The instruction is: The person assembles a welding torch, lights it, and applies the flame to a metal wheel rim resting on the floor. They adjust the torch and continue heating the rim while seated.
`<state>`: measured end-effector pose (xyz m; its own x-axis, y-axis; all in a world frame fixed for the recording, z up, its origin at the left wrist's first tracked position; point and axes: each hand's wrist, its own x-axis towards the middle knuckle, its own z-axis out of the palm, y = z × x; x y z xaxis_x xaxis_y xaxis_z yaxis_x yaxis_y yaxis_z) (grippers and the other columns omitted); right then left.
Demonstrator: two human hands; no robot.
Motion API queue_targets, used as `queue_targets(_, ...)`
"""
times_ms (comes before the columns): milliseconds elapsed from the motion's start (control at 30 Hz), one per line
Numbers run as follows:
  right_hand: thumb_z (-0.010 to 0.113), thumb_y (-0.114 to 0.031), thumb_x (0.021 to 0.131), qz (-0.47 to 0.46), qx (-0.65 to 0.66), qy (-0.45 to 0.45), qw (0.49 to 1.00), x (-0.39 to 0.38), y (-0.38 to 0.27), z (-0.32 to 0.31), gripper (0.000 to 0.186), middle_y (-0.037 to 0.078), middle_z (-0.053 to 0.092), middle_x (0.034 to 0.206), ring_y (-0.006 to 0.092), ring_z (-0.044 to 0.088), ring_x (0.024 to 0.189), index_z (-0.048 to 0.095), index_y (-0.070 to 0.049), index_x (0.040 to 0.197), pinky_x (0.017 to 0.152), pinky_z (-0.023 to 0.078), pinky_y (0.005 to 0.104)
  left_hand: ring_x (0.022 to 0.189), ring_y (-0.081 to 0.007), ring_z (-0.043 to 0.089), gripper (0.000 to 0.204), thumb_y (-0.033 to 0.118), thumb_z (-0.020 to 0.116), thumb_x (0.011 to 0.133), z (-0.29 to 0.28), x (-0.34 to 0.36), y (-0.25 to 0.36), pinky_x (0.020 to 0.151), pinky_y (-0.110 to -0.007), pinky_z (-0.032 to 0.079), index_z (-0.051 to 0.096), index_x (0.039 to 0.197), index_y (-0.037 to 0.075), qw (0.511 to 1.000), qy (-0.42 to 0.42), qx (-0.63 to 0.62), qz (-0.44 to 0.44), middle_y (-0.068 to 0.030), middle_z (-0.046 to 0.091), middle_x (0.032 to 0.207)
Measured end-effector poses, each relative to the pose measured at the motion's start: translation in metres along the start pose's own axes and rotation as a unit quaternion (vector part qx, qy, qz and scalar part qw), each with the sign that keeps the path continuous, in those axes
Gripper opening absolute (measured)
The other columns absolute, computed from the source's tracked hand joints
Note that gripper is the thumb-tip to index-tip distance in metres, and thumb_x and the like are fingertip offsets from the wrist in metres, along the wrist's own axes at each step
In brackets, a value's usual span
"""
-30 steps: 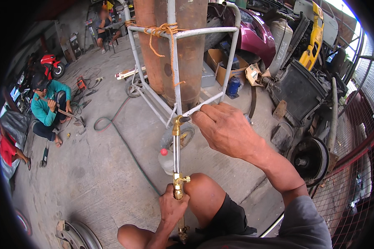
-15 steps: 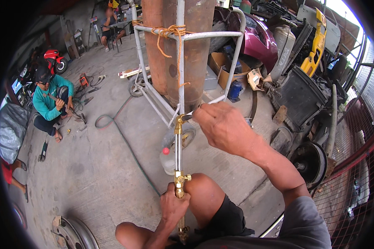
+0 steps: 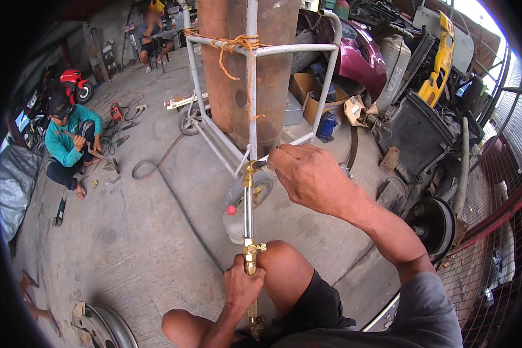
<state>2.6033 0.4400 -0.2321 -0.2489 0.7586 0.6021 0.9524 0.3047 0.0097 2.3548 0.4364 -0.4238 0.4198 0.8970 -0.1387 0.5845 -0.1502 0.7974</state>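
A brass cutting torch (image 3: 248,203) with steel tubes stands nearly upright in front of me, its head at the top. My left hand (image 3: 243,284) is wrapped round its handle, just below the brass valve knob (image 3: 262,247). At the torch head, a dark nozzle (image 3: 260,165) points right. My right hand (image 3: 310,177) is closed with its fingertips pinched at the end of that nozzle. Whatever small thing may be between those fingers is hidden. My bare knee (image 3: 284,269) is beside the torch.
Ahead, tall rusty gas cylinders (image 3: 261,87) stand in a grey wheeled cart (image 3: 296,49) tied with orange rope. A plastic jug (image 3: 234,225) and green hose (image 3: 185,211) lie behind the torch. A person (image 3: 69,139) squats at left with a hammer. A wheel rim (image 3: 107,325) is at lower left.
My right hand has shifted very slightly at the nozzle; my left hand and the torch have hardly moved. At the left edge, another person's legs have moved nearer and the red clothing has left view.
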Motion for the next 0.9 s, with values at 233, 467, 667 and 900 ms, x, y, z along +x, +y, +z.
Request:
queue_targets(233,0.069,0.001,0.084,0.009,0.009,0.004,1.0,-0.007,-0.003,-0.054,0.013,0.018,0.066,0.083,0.0416,0.069,0.077,0.061,-0.002,0.094,0.068,0.056,0.0488,0.081,-0.0479,0.073,0.034,0.023,0.074,0.082,0.006,0.007,-0.014,0.08,-0.053,0.059,0.065,0.101,-0.004,0.998,-0.003,0.024,0.055,-0.0263,0.074,0.083)
queue_targets(467,0.074,0.0,0.089,0.047,0.02,0.119,0.992,-0.033,-0.031,-0.08,0.01,0.012,0.068,0.084,0.0314,0.068,0.071,0.071,-0.002,0.099,0.064,0.053,0.0399,0.081,-0.0446,0.075,0.034,0.022,0.073,0.082,-0.003,0.007,-0.023,0.079,-0.051,0.06,0.067,0.103,-0.003,1.0,-0.007,-0.011,0.017,-0.0242,0.074,0.083)
queue_targets(667,0.076,-0.005,0.091,0.034,0.064,0.095,0.993,-0.024,-0.014,-0.021,0.014,0.011,0.066,0.087,0.0341,0.068,0.074,0.07,-0.004,0.104,0.066,0.053,0.0433,0.08,-0.0436,0.074,0.032,0.02,0.073,0.082,0.003,0.005,-0.02,0.078,-0.05,0.06,0.066,0.102,-0.003,0.999,-0.018,-0.02,0.028,-0.0233,0.074,0.082)
queue_targets(900,0.076,-0.007,0.09,0.019,0.063,0.085,0.994,-0.019,-0.012,-0.007,0.018,0.01,0.063,0.087,0.033,0.066,0.074,0.068,-0.005,0.105,0.066,0.052,0.0437,0.077,-0.042,0.073,0.029,0.02,0.072,0.082,0.0,0.005,-0.019,0.077,-0.05,0.059,0.066,0.099,-0.003,0.999,-0.021,-0.028,0.025,-0.0224,0.072,0.08)
